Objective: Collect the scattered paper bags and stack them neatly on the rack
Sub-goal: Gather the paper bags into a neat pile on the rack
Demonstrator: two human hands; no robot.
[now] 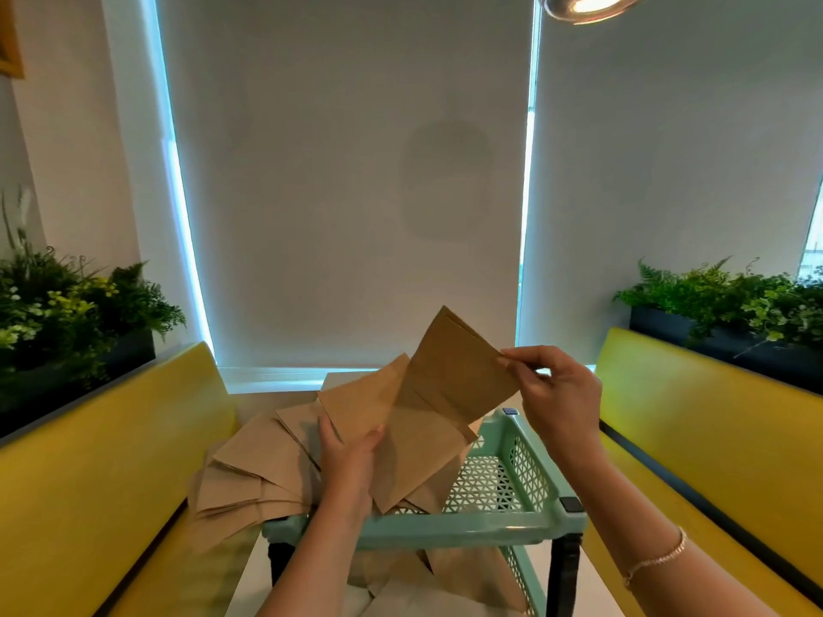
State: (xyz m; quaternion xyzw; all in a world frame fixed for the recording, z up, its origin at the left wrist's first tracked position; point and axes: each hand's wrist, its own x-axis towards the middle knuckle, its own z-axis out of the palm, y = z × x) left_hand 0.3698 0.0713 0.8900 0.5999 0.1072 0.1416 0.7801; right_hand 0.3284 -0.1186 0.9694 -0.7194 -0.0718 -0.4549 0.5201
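Head view: brown paper bag [463, 367] held tilted in the air above mint-green rack [525, 483] | more paper bags [254, 474] fanned left of the rack, yellow benches [712, 420] either side | right hand [556, 394] pinches the raised bag's edge | left hand [352, 456] grips another bag [360, 403] from below.

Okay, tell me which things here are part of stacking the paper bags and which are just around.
Part of the job:
- raised paper bag, pinched by the right hand
- bag under the left hand
- scattered bags
- mint rack

Just around:
- yellow benches
- planters with greenery
- window blinds
- ceiling lamp
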